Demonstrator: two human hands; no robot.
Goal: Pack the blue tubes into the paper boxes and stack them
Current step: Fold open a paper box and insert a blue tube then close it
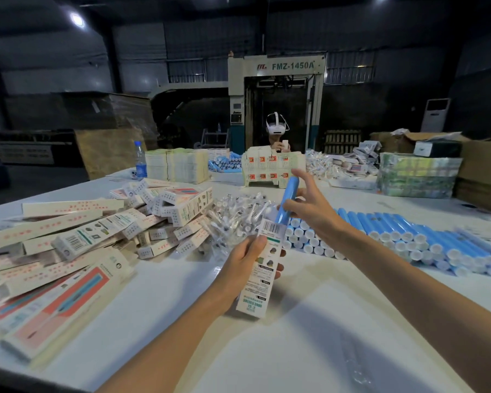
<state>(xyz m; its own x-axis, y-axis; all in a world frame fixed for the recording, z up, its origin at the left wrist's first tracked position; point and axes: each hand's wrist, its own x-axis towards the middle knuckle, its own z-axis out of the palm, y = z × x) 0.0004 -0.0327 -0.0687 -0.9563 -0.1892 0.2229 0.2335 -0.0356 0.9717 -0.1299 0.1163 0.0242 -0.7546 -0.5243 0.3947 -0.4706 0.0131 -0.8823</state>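
L hand point(245, 262) gripping box point(262, 282), R hand point(309, 211) pinching blue tube point(289, 194).
Tube's lower end is sitting at box's top end, frame ctr; tube pile point(408, 239) lying at right.

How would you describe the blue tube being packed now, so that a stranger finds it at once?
Look at the middle of the white table, where the left hand holds a paper box. The right hand grips one blue tube at the box's top end. Unlike the blue tubes lying in rows to the right, it is lifted off the table and tilted.
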